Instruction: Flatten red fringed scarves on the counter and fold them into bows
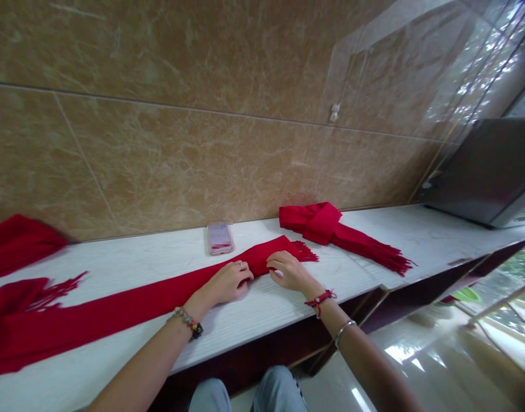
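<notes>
One white surface [245,312]: long red scarf [129,303] laid lengthwise between front and back edges; folded red scarf [322,223] by back edge. Left hand [228,281], right hand [291,272]: fingers curled at long scarf's far end, can't tell if gripping. Phone [220,238] near back edge.

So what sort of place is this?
Probably an indoor room, though whether home or workplace I can't tell: there's a long white counter, a marbled tile wall behind it and a glossy floor.
</notes>
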Action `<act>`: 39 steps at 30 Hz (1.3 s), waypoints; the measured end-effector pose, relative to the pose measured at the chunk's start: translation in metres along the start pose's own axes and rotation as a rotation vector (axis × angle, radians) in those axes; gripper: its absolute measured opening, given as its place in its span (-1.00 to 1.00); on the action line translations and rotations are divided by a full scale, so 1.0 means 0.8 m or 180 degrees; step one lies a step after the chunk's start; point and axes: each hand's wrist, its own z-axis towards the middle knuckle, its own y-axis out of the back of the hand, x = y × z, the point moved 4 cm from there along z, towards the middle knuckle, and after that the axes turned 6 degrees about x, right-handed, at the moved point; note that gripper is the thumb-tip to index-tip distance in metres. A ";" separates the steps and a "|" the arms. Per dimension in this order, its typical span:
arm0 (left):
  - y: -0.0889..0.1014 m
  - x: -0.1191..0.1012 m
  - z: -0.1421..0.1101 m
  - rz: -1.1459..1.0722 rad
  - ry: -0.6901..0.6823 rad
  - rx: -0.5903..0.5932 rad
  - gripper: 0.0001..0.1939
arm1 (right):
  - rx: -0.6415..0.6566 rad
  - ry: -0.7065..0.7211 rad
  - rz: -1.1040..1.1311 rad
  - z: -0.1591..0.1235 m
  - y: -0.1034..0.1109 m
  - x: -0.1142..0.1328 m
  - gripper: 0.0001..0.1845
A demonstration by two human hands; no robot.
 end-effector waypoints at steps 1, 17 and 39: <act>0.001 0.000 0.000 -0.0096 0.0005 -0.0007 -0.80 | 0.0000 -0.0035 0.0030 0.000 0.001 0.000 -0.83; -0.036 0.040 -0.011 0.0219 0.1413 0.0632 -0.33 | 0.1257 -0.1081 -0.0612 0.045 -0.055 -0.020 -0.45; -0.027 0.043 -0.020 0.0021 0.1472 0.0481 -0.31 | 0.1061 -0.1134 -0.0856 0.065 -0.020 -0.029 -0.44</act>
